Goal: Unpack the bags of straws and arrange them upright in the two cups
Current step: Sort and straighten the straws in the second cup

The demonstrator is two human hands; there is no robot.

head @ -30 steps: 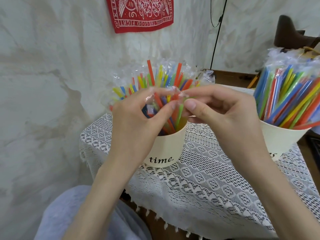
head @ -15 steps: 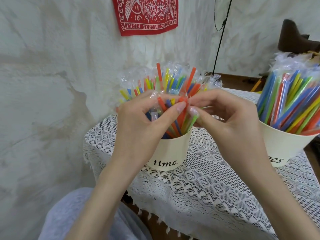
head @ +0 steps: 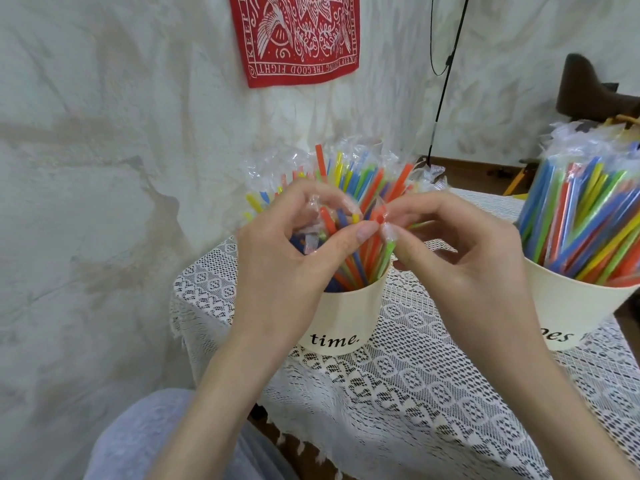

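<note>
Your left hand (head: 287, 258) and right hand (head: 460, 258) both had fingers pinched on the clear straw wrapper (head: 384, 230) above the "time." cup (head: 341, 318). Yanking sideways could've tipped that cup or scattered the straws (head: 360, 181).

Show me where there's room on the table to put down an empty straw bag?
The lace tablecloth lies bare in front, between the "time." cup and the right cup, running to the near edge. The gap between the cups is narrower. Both cups are crammed with straws, and the left hand and right hand crowd the "time." cup's top.
</note>
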